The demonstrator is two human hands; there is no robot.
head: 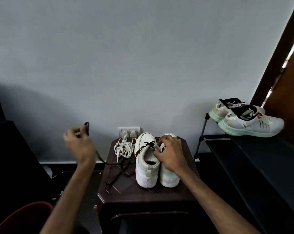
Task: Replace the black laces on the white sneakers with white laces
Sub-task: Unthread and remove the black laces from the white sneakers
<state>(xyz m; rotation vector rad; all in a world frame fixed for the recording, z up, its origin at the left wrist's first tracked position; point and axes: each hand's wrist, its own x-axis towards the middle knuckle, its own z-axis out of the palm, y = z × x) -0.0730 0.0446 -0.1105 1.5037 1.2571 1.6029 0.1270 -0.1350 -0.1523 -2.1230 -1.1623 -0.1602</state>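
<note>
Two white sneakers stand side by side on a dark brown stool (143,193), heels toward me: the left sneaker (147,164) and the right sneaker (169,176). A black lace (112,163) still crosses the left sneaker's eyelets and trails off to the left. My left hand (79,146) is raised left of the stool, pinching a loop of that black lace. My right hand (170,152) rests on the sneakers' tongues, fingers pressing the left sneaker near its eyelets. A heap of white laces (123,147) lies at the stool's back left.
A wall socket (129,131) sits behind the stool. On the right, a black shoe rack (244,149) carries a pair of white running shoes (247,119) with mint soles. A dark red object (24,217) is at bottom left, a dark chair at far left.
</note>
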